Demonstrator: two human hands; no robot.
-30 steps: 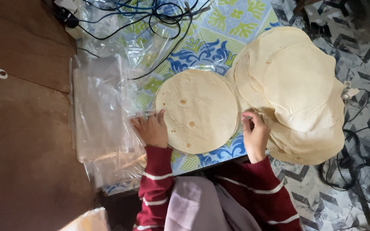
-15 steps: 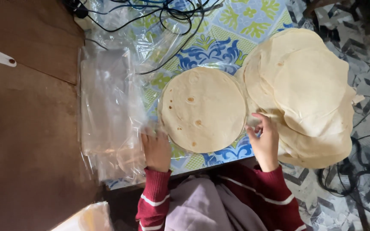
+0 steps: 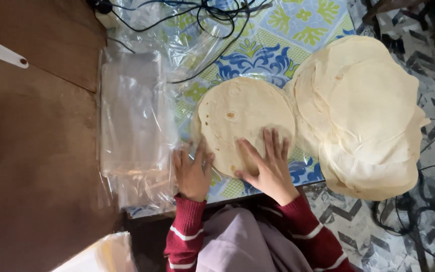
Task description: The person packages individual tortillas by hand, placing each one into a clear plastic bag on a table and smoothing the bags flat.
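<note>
I see both hands open at the table's (image 3: 258,43) near edge: right hand (image 3: 268,163) flat on the flatbread (image 3: 237,113), left hand (image 3: 192,174) touching its rim.

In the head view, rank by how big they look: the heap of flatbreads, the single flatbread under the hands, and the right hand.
1. heap of flatbreads
2. single flatbread
3. right hand
</note>
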